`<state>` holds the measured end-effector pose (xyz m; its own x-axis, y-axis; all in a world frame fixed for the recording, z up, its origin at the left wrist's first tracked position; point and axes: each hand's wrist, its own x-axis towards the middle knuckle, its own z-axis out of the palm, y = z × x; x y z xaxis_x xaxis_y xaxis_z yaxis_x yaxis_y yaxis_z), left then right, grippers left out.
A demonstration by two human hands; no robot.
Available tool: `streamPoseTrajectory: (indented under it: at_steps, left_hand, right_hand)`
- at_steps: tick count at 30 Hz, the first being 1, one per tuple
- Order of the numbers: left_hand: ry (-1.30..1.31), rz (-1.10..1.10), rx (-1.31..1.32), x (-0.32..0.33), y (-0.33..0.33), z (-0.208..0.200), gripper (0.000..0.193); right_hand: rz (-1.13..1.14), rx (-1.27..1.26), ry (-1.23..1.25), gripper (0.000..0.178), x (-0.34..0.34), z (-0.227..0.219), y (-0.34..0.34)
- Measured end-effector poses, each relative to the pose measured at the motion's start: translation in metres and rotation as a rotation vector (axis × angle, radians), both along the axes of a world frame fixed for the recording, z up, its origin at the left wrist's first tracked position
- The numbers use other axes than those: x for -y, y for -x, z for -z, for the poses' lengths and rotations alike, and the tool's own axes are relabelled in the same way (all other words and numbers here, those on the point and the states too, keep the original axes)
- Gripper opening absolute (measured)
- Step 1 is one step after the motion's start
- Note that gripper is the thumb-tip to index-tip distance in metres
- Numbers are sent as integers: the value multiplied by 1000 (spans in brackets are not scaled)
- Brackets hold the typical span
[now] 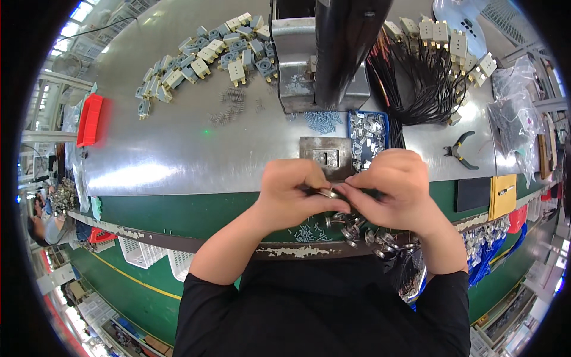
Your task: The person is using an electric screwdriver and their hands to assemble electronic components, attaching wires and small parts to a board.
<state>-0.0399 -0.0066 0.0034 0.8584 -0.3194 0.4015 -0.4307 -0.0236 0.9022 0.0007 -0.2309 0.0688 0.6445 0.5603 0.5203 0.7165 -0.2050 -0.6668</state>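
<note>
My left hand (pixel 292 191) is closed around a small round shiny metal part (pixel 328 193), whose rim shows between thumb and fingers. My right hand (pixel 394 189) meets it in a pinch, thumb and forefinger pressed together at the part; what those fingertips hold is hidden. Both hands are above the front of the bench, just nearer than a flat metal fixture plate (pixel 307 146) with a slotted opening. Below the hands lie several similar round metal parts (pixel 352 231) and a scatter of small screws (pixel 308 232) on the green mat (pixel 178 212).
A machine column (pixel 342 53) rises behind the fixture. Beside it are a blue tray (pixel 388 128) of small metal pieces and bluish screws (pixel 323 122). Grey-and-white blocks (pixel 237 72), springs (pixel 229 106), black cables (pixel 422 95), pliers (pixel 461 151) and a red bin (pixel 90 120) occupy the bench.
</note>
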Motion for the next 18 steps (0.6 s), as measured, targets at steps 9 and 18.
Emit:
streamPoseTrajectory:
  at_steps: [9, 18]
  left_hand:
    - [-25, -163, 80, 6, 0, -32, 18]
    - [-355, -449, 461, -5, -11, -28, 26]
  right_hand:
    - [139, 133, 7, 15, -6, -3, 5]
    - [-57, -280, 206, 36, -4, -19, 8]
